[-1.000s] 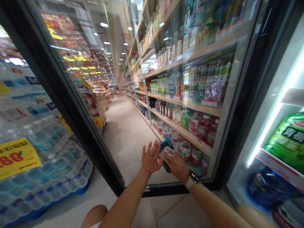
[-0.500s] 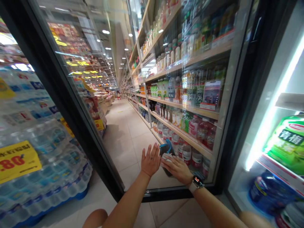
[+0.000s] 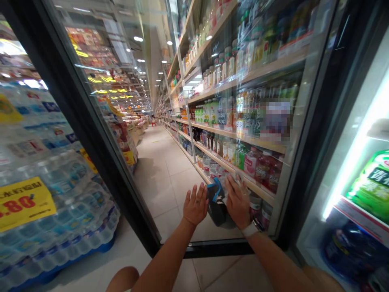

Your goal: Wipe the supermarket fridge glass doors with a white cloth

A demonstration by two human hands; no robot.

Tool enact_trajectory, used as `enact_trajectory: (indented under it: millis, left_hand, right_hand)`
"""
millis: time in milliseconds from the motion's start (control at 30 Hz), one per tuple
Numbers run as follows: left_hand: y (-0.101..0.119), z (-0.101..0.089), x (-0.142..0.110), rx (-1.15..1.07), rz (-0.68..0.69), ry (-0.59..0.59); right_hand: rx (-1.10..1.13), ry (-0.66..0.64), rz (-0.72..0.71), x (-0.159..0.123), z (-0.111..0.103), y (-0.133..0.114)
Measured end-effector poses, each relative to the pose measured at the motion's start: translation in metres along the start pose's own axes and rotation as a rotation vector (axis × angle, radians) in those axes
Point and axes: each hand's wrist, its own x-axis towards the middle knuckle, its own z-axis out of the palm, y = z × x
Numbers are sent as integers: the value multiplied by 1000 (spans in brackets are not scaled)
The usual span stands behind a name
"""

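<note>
My left hand [image 3: 195,205] lies flat against the glass door [image 3: 152,174], fingers stretched out and nothing in it. To its right, my right hand [image 3: 238,200] presses a pale, crumpled cloth [image 3: 224,195] on the same glass. Only bits of the cloth show around the fingers, and the hand is slightly blurred. A watch with a light strap [image 3: 251,229] is on the right wrist. Between the two hands a dark object with blue trim [image 3: 216,209] shows low in the pane; I cannot make out its kind.
The black door frame [image 3: 100,150] surrounds the pane. Packs of bottled water [image 3: 54,211] with a yellow price sign [image 3: 26,202] stand at left. At right is a lit cooler with a green bottle [image 3: 370,182]. Shelves of drinks [image 3: 231,134] show in the glass.
My right hand has moved right and slightly up over the glass with the cloth, uncovering more of the dark object. My left hand remains on the pane, nearly in place.
</note>
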Motion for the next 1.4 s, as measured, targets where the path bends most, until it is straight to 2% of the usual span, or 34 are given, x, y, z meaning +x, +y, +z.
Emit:
enact_trajectory:
  millis: [200, 433, 567, 700, 833, 933, 1233, 1300, 1400]
  left_hand:
    - [-2, 3, -2, -20, -3, -3]
    - [-2, 4, -2, 13, 7, 2]
    - [-2, 5, -2, 23, 9, 7]
    - [-4, 6, -3, 18, 7, 14]
    - [-4, 7, -4, -9, -1, 2]
    - [-4, 6, -4, -18, -8, -8]
    - [-3, 5, -3, -13, 1, -6]
    - [-3, 5, -3, -11, 2, -7]
    - [-3, 6, -3, -15, -1, -5]
  right_hand:
    - [-17, -144, -180, -50, 15, -11]
    - [56, -318, -390, -99, 15, -10]
    - [98, -343, -468, -99, 13, -10]
    - [103, -339, -520, -73, 9, -7]
    - [40, -295, -473, -42, 2, -1]
    - [-10, -244, -359, -21, -4, 5]
    - [-63, 162, 132, 34, -16, 22]
    - [-51, 158, 162, 35, -14, 20]
    - [-26, 114, 132, 26, -6, 13]
